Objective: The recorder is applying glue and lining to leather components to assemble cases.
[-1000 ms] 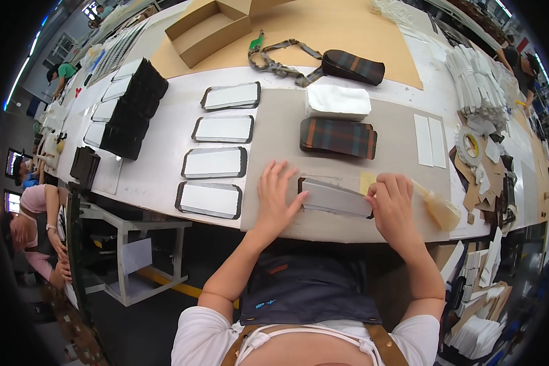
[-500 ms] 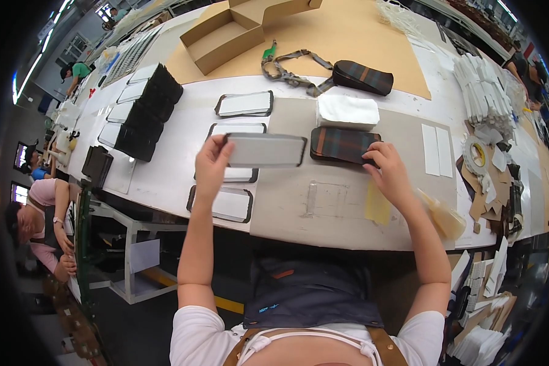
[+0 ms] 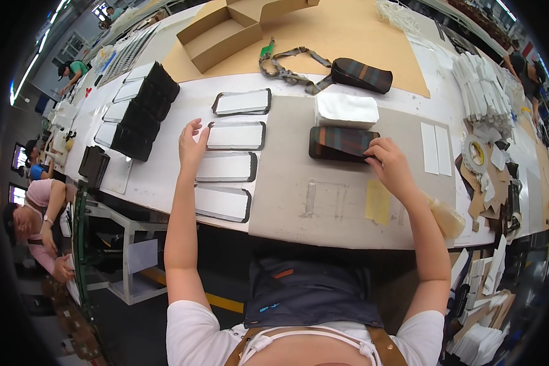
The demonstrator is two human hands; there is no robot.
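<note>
My left hand (image 3: 192, 146) is at the left end of a white panel with a dark rim (image 3: 235, 136), its thumb and fingers apart. That panel lies flat in a column of similar pieces, between one farther panel (image 3: 243, 102) and two nearer ones, the closest being a white panel (image 3: 222, 204) by the table edge. My right hand (image 3: 389, 161) pinches the right edge of a dark plaid case (image 3: 338, 144) that rests on the grey board. The fingers hide that corner of the case. Just behind the case stands a stack of white sheets (image 3: 346, 111).
Black cases (image 3: 145, 116) stand in a row at the left. Farther back are another plaid case (image 3: 363, 76), a plaid strap (image 3: 293, 79) and an open cardboard box (image 3: 219, 43). A tape roll (image 3: 473, 154) and white bundles (image 3: 482, 91) lie right. Another person (image 3: 46, 213) works at far left.
The dark-rimmed panel that my left hand held in the air now lies in the column. That hand has moved left and let go. My right hand stays at the plaid case.
</note>
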